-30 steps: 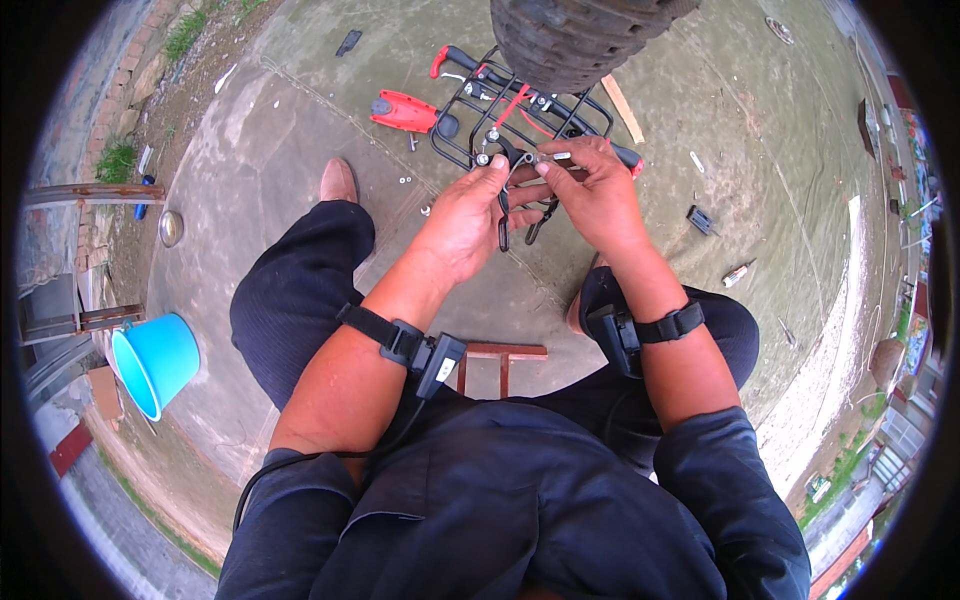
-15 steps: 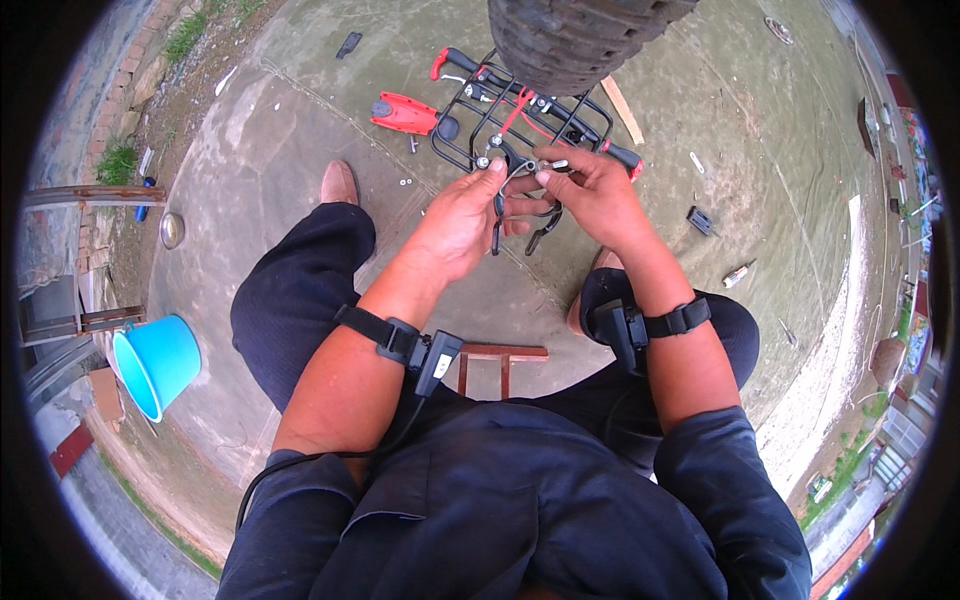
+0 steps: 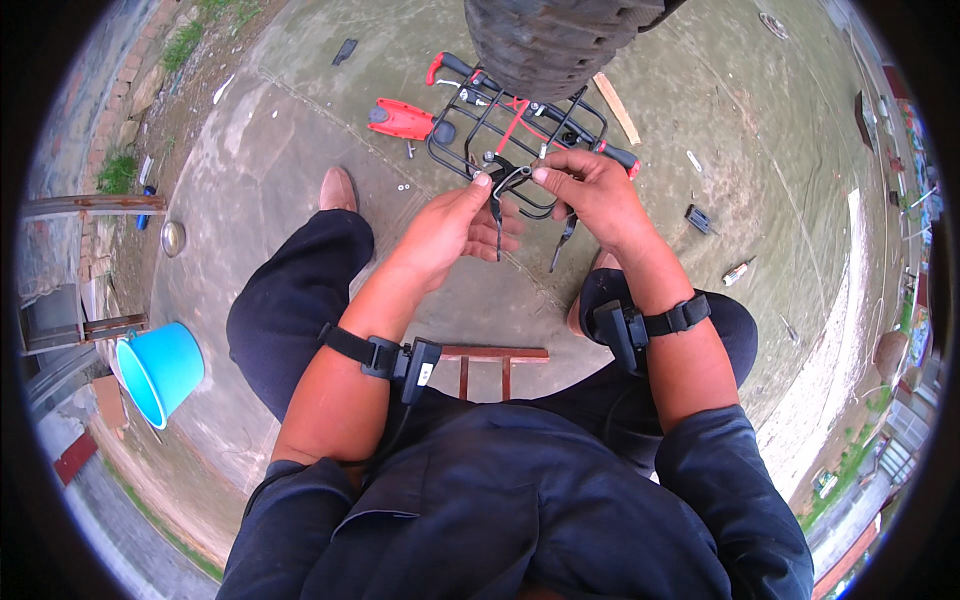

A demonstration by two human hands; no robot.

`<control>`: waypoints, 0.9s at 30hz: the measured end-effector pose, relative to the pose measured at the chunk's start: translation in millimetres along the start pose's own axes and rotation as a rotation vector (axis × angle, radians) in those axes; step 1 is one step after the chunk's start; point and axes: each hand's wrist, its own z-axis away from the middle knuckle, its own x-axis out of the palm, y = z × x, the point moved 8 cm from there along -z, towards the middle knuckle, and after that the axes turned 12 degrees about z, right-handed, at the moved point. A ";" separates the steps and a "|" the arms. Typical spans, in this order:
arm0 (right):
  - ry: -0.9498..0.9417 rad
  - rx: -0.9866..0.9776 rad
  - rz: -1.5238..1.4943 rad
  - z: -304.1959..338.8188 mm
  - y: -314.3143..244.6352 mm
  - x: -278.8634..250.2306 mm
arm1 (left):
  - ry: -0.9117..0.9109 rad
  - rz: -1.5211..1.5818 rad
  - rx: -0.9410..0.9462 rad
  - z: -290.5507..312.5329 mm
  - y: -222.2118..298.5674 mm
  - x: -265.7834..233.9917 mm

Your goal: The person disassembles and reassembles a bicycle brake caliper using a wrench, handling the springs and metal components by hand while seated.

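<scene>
Between my hands is a black bicycle brake caliper [image 3: 499,190] with a silver spring wire and two arms hanging down. My left hand [image 3: 445,225] grips its left side at the thumb, while the other fingers stretch out behind it. With thumb and forefinger closed, my right hand [image 3: 590,195] pinches the right side near the top. A black wire rack [image 3: 450,150] lies on the ground beyond the caliper, partly hidden by it and my fingers. Over the rack's far side hangs a knobby black tyre [image 3: 545,45].
A red plastic piece [image 3: 400,119] lies left of the rack, and a wooden strip [image 3: 617,108] right of it. A black block [image 3: 700,219] and a small tube [image 3: 738,271] rest on the concrete at right. At left stands a blue bucket [image 3: 165,370]. A reddish stool [image 3: 500,355] is beneath me.
The caliper has turned and its two arms have spread farther apart. My left hand has shifted slightly down, its fingers now straighter. The tyre appears a little farther left.
</scene>
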 end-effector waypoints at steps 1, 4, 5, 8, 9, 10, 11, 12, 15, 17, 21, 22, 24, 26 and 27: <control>0.006 0.005 -0.011 -0.2 0.2 -0.9 | -0.002 -0.042 0.011 1.7 2.5 -0.3; 0.009 0.001 -0.084 -3.1 2.6 0.4 | -0.007 -0.137 0.135 3.1 9.3 -0.8; 0.008 -0.002 -0.114 -3.9 3.8 1.3 | -0.009 -0.163 0.190 3.1 10.9 -0.9; 0.025 0.019 -0.225 -4.2 5.5 0.7 | 0.027 -0.207 0.296 2.5 14.1 -0.2; 0.011 0.027 -0.264 -4.9 7.6 2.1 | 0.030 -0.306 0.332 3.3 15.7 1.2; -0.003 0.036 -0.304 -6.0 10.6 3.7 | 0.033 -0.404 0.368 4.3 17.2 2.8; -0.019 0.043 -0.344 -6.8 12.4 5.5 | 0.038 -0.503 0.404 5.8 18.8 4.6; -0.023 0.075 -0.383 -5.9 14.9 7.6 | 0.057 -0.536 0.443 7.7 20.6 5.7; -0.018 0.149 -0.472 -1.1 20.6 15.0 | 0.125 -0.648 0.566 11.8 25.5 10.6; 0.008 0.167 -0.492 -0.6 23.6 16.5 | 0.185 -0.739 0.658 12.0 27.4 10.2; -0.013 0.138 -0.620 -4.2 28.2 21.6 | 0.199 -0.396 0.428 -7.5 10.0 -7.0; -0.030 0.135 -0.656 -4.7 29.3 23.4 | 0.184 -0.267 0.341 -11.5 5.7 -7.9; -0.054 0.113 -0.715 -5.6 32.1 27.1 | 0.153 -0.107 0.242 -16.5 2.0 -4.9; -0.075 0.075 -0.759 -5.9 34.3 31.2 | 0.125 -0.042 0.218 -18.2 4.1 0.4; -0.070 0.080 -0.755 -5.4 35.3 31.2 | 0.117 -0.018 0.212 -17.6 6.8 4.9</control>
